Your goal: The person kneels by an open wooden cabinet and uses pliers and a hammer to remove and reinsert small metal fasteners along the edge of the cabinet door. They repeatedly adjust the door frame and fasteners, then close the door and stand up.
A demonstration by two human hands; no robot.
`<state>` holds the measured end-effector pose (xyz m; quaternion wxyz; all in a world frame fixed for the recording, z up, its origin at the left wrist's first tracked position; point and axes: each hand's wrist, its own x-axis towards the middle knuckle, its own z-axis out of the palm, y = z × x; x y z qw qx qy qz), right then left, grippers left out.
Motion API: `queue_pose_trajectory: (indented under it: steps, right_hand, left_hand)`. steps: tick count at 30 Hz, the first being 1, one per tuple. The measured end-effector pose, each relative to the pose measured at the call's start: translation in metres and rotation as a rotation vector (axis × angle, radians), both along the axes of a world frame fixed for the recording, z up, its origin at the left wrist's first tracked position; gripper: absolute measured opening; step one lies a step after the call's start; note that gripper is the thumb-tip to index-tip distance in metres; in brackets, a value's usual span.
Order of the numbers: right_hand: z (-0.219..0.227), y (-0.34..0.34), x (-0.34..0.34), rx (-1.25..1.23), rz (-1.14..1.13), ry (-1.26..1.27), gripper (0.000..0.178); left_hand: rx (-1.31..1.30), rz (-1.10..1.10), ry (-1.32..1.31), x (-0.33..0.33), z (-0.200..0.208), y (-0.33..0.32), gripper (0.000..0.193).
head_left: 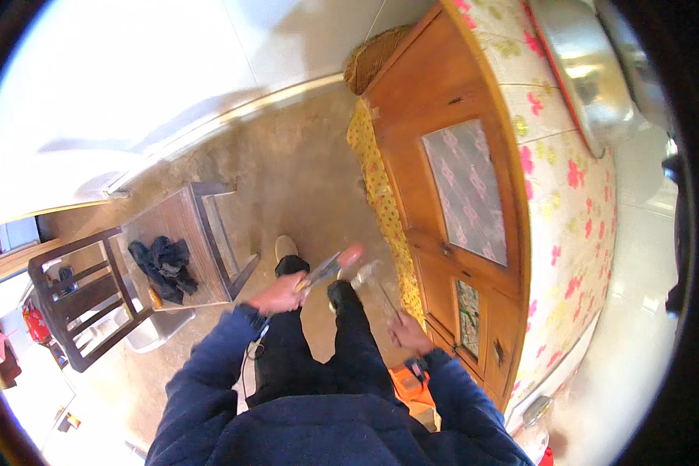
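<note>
My left hand [282, 293] is closed around the handle end of a grey, long tool [325, 270]. A rounded pinkish-red piece [351, 255] shows at its far end; I cannot tell whether it is part of the tool. My right hand [408, 332] grips a thin, metal-looking rod-like tool [384, 295]. Its upper end looks pale and is blurred, so its kind stays unclear. Both tools are held in the air above the floor, in front of my legs, their far ends close to each other.
To my right stands a wooden cabinet [412, 171] under a flowered cover [559, 202], with metal pans [590, 70] on top. On my left is a dark wooden chair [144, 233] with black cloth [163, 268] on its seat. An orange bag-like thing [413, 388] sits beside my right leg.
</note>
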<state>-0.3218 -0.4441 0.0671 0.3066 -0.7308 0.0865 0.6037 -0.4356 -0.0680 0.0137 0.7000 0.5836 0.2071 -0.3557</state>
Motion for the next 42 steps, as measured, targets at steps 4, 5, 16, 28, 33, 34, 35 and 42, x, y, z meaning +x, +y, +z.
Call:
queue_pose_trajectory:
  steps: [4, 5, 16, 28, 33, 34, 35, 42]
  right_hand:
    - [0.112, -0.051, -0.041, 0.124, 0.078, -0.057, 0.03]
    - [0.121, -0.052, -0.039, 0.176, 0.067, -0.01, 0.03]
    - [0.13, 0.013, -0.051, 0.35, -0.036, 0.292, 0.039]
    - [0.189, 0.033, -0.199, 0.594, -0.007, 0.124, 0.041]
    - [0.211, 0.037, -0.269, 0.698, -0.173, 0.186, 0.041]
    - [0.213, 0.036, -0.28, 0.715, -0.212, 0.178, 0.042]
    - [0.215, 0.034, -0.289, 0.726, -0.255, 0.218, 0.044]
    - [0.215, 0.014, -0.326, 0.837, -0.414, 0.381, 0.048]
  left_hand:
    - [0.052, 0.009, -0.097, -0.097, 0.109, -0.015, 0.009]
    - [0.053, 0.043, -0.004, -0.12, 0.134, -0.024, 0.008]
    - [0.606, -0.254, -0.535, -0.183, 0.243, -0.097, 0.021]
    - [0.769, -0.71, -1.001, -0.18, 0.284, -0.07, 0.033]
    - [0.81, -0.89, -1.11, -0.205, 0.288, -0.064, 0.032]
    - [0.793, -0.875, -1.129, -0.209, 0.288, -0.064, 0.032]
    - [0.78, -0.877, -1.128, -0.214, 0.288, -0.065, 0.031]
    - [0.65, -0.782, -1.077, -0.248, 0.293, -0.084, 0.036]
